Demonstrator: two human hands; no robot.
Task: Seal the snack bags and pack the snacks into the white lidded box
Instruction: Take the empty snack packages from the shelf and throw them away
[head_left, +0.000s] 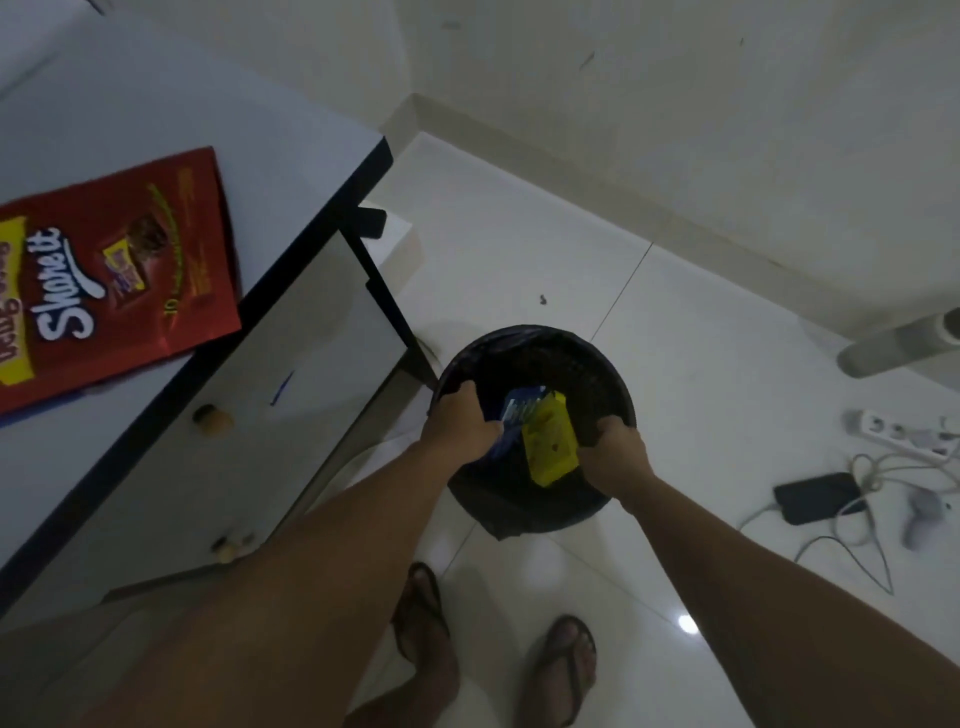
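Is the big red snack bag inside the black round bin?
No, the big red snack bag lies flat on the white table, beside the black round bin.

My 2 forearms are bare, no sleeves, no watch or rings showing; on my feet, dark thong sandals (420, 613).

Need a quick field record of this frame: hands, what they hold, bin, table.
left hand: grips blue wrapper over the bin
right hand: grips yellow wrapper over the bin
bin: black, on the floor beside the table, below both hands
table: white top, dark edge
red bag: lies flat on the table
white box: not in view
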